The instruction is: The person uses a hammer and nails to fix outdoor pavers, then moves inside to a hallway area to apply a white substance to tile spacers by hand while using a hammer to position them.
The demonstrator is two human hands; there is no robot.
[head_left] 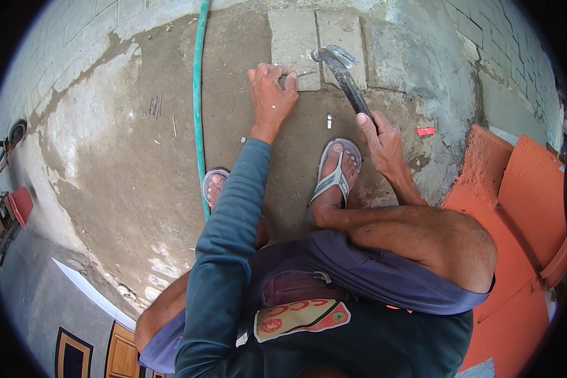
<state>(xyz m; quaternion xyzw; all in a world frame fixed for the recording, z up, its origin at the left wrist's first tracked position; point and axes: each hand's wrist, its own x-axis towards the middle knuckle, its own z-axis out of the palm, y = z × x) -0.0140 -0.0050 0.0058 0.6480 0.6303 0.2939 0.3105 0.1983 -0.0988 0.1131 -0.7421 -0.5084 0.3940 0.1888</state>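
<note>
My right hand (384, 142) is wrapped round the dark handle of a claw hammer (348, 79). Its metal head is raised over the seam between two grey concrete slabs (294, 38). Over the near edge of the left slab, my left hand (272, 94) is closed in a pinch. From its fingertips a thin nail (305, 74) sticks out toward the hammer, lying nearly flat along the slab. The hammer head and the nail are apart. Several more thin dark nails (155, 106) lie on the ground farther left.
A green hose (198, 94) runs along the ground left of my left hand. A small white lighter-like object (329, 121) and a red scrap (426, 131) lie nearby. My sandaled foot (337, 170) is below the hammer. Orange-painted masonry (529, 189) rises at the right.
</note>
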